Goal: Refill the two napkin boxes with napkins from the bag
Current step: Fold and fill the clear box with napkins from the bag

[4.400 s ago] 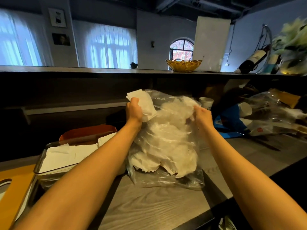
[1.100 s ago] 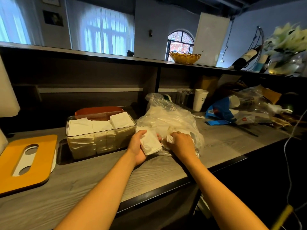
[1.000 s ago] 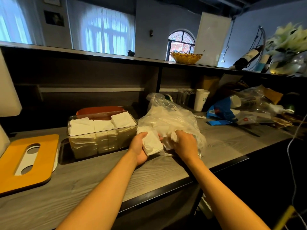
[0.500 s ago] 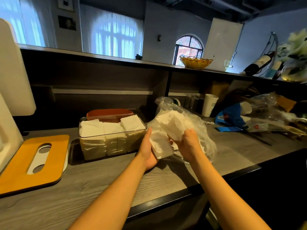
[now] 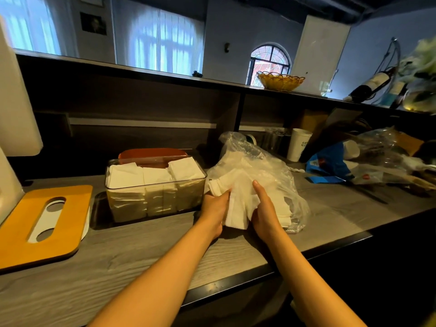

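Observation:
A clear plastic bag (image 5: 266,171) of white napkins lies on the grey counter (image 5: 141,251). In front of it I hold a stack of white napkins (image 5: 238,204) between both hands: my left hand (image 5: 215,208) grips its left side, my right hand (image 5: 264,208) holds its right side with the thumb up. To the left stands a clear napkin box (image 5: 153,197), open and filled with napkins to the rim. Behind it shows the orange rim of a second box (image 5: 151,154), mostly hidden.
An orange lid (image 5: 37,223) with an oval slot lies at the left. A white paper cup (image 5: 299,147), a blue bag (image 5: 328,164) and crumpled plastic clutter the right end. A dark shelf runs above with a yellow basket (image 5: 280,81). The counter's front edge is close to me.
The napkin stack has come out of the bag and now sits lower, between both hands just in front of the bag. The bag has settled back on the counter.

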Demonstrator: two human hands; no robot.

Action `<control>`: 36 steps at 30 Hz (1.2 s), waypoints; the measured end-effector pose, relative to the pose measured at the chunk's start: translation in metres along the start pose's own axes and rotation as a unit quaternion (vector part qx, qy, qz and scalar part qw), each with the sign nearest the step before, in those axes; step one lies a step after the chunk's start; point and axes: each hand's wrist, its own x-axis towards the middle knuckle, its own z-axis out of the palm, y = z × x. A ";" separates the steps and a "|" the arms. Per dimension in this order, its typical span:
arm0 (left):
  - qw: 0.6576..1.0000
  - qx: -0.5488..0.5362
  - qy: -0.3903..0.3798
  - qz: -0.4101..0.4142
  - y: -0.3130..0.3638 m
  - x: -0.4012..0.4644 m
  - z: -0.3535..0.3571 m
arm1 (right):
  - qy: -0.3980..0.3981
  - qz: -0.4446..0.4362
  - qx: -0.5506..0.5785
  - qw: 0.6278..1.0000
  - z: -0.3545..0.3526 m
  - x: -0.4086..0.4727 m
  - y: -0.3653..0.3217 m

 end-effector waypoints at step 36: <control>0.987 -0.077 -0.086 -0.109 0.019 -0.018 -0.010 | -0.046 -0.093 0.029 0.994 -0.015 -0.001 -0.007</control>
